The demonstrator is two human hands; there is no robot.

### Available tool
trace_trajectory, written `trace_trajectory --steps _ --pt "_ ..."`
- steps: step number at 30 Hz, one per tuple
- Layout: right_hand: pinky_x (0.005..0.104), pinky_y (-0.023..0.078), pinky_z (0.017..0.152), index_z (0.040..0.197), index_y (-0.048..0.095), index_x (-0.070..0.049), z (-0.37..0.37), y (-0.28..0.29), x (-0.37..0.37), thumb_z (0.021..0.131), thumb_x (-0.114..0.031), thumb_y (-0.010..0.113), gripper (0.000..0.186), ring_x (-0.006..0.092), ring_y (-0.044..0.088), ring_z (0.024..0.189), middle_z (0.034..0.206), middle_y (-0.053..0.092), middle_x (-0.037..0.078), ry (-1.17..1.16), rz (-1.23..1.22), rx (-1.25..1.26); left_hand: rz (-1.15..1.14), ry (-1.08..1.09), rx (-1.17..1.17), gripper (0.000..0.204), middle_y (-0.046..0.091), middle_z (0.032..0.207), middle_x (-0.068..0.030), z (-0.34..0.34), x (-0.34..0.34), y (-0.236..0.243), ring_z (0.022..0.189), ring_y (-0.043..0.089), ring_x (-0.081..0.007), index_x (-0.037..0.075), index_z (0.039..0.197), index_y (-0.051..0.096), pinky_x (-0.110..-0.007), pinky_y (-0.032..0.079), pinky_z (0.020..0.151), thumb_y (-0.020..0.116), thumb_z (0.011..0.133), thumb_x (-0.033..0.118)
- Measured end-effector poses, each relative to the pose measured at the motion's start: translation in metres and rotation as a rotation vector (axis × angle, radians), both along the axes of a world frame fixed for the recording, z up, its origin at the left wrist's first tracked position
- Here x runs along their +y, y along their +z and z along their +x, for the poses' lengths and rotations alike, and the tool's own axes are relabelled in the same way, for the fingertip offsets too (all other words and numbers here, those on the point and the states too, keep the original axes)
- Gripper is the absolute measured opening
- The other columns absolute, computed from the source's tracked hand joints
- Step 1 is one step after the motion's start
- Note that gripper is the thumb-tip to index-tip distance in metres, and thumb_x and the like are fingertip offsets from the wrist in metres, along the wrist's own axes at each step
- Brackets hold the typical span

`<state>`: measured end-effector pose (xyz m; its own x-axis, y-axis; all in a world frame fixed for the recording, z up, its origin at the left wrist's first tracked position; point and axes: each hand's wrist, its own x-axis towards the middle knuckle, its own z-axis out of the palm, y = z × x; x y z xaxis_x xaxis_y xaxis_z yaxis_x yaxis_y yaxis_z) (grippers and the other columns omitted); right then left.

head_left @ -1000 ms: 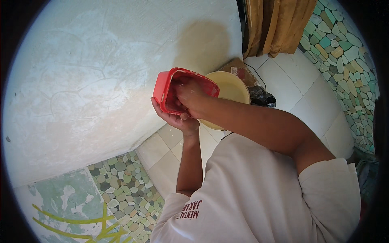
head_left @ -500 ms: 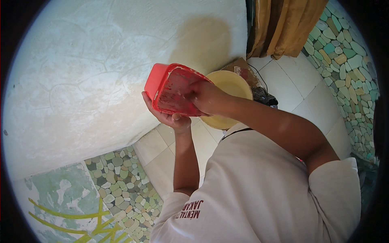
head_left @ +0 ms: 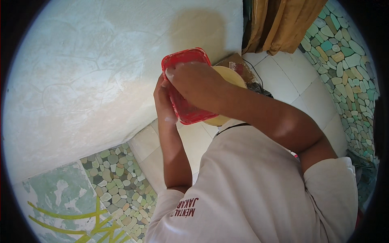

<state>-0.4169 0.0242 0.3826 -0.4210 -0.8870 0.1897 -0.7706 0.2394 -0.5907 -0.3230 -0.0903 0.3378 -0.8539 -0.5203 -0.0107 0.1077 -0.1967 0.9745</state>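
Observation:
A red plastic container [head_left: 188,115], streaked with pale residue, is tilted with its opening toward me. My left hand [head_left: 165,99] is closed round its left side. My right hand [head_left: 190,79] reaches across the opening with curled fingers, the thumb at the upper-left rim; whether those fingers hold anything is hidden. Behind the container a yellow basin [head_left: 231,75] rests low near the wall, partly covered by the container and my forearm.
A pale textured wall [head_left: 81,81] fills the left. A brown curtain [head_left: 271,24] hangs at top. Cardboard [head_left: 241,65], dark plastic [head_left: 261,90] and a cable lie by the basin. Pebble-patterned flooring [head_left: 340,52] borders white tiles [head_left: 291,73]; yellow tape [head_left: 60,215] marks the lower-left surface.
The red container has turned more upright lengthwise and shifted upward in view. My left hand has turned along its side, and my right hand has moved toward the upper-left rim.

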Motion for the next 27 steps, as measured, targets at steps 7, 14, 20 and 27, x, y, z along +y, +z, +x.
trace_trajectory --steps 7,14,20,27 --pt "0.043 0.055 0.069 0.085 0.069 0.0 -0.019 -0.007 -0.003 0.08 -0.007 0.059 0.013 0.0335 0.068 0.08 0.084 0.069 0.017 0.039 0.148 -0.005 0.036 -0.049 -0.16 0.047 0.061 0.119 -0.0135 -0.007 -0.016 -0.001 0.111 0.056 -0.0203 -0.005 0.127 0.053 -0.032 0.043 0.097 0.042 0.097 0.029" --pt "0.043 0.055 0.069 0.083 0.07 -0.001 -0.02 -0.011 -0.005 0.078 -0.007 0.059 0.013 0.0327 0.069 0.077 0.081 0.069 0.019 0.224 0.155 0.081 0.186 -0.081 -0.186 0.047 0.061 0.118 -0.0128 -0.009 -0.018 -0.001 0.111 0.056 -0.0201 -0.005 0.126 0.054 -0.032 0.042 0.097 0.044 0.097 0.03" --pt "0.0444 0.054 0.068 0.083 0.069 0.001 -0.029 -0.029 -0.011 0.079 -0.006 0.057 0.013 0.0344 0.068 0.078 0.081 0.068 0.02 0.111 0.069 0.027 0.09 -0.075 -0.238 0.049 0.061 0.119 -0.013 -0.013 -0.019 -0.002 0.111 0.056 -0.0202 -0.005 0.127 0.053 -0.032 0.043 0.097 0.045 0.095 0.031" --pt "0.0445 0.053 0.067 0.081 0.068 0.002 -0.025 -0.025 -0.014 0.08 -0.006 0.057 0.014 0.0353 0.067 0.076 0.081 0.068 0.02 0.146 0.117 -0.044 0.028 -0.034 -0.203 0.05 0.063 0.114 -0.0131 -0.016 -0.019 -0.003 0.108 0.057 -0.0201 -0.008 0.128 0.051 -0.031 0.044 0.096 0.046 0.095 0.029"
